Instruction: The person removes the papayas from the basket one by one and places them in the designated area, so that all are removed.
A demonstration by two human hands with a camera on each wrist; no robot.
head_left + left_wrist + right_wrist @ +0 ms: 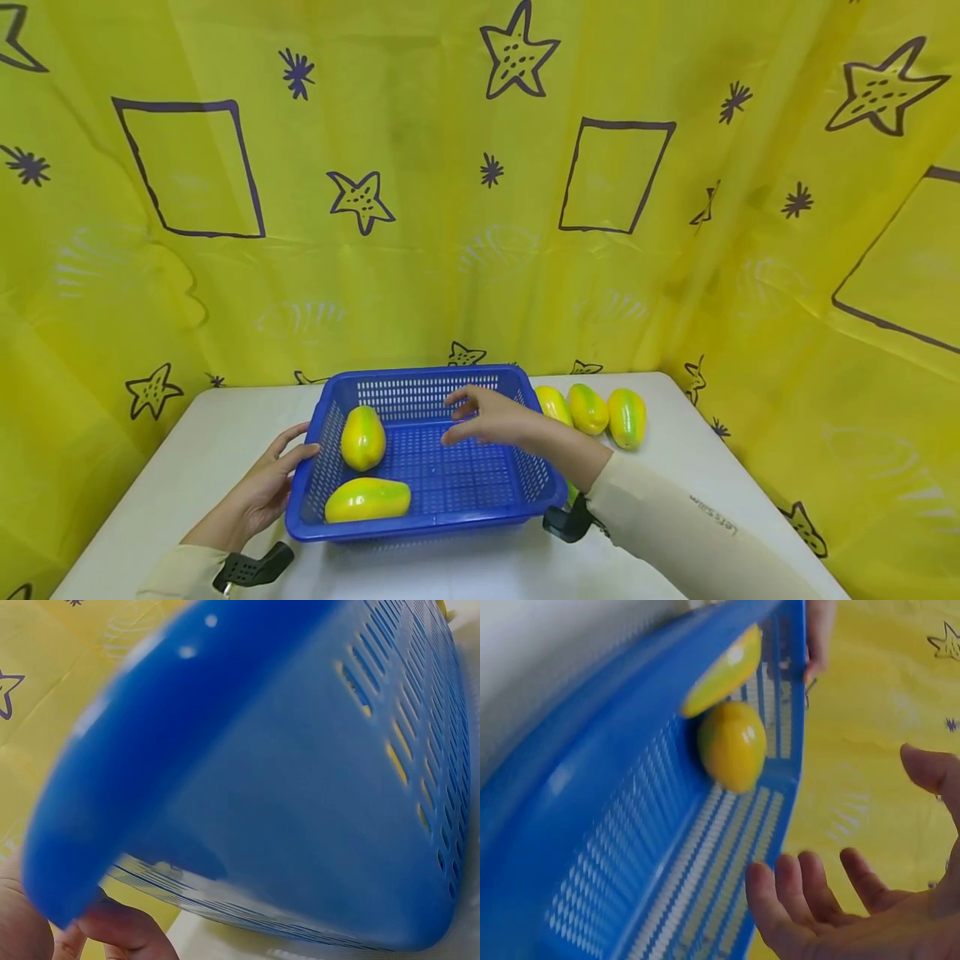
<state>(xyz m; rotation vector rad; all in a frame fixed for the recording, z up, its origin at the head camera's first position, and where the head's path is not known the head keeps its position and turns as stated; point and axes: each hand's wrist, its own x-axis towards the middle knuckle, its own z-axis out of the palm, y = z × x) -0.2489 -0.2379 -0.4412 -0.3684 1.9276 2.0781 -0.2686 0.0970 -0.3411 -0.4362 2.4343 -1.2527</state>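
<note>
Two hands, right hand (487,421) spread over basket (420,533)

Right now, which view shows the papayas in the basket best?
Head view: both papayas lie in full sight inside the blue basket. Right wrist shows both close, at a skewed angle. Left wrist shows only the basket's wall, yellow glimpsed through slots.

Only one bit of print shows: small dark lettering on your right sleeve (697,533), near the forearm, seen upside down from the head view. It looks like "Letsslim", but it's too small for you to be sure. Nothing readable on the basket (420,385), fruit or yellow backdrop (420,250), which carries drawings only.
</note>
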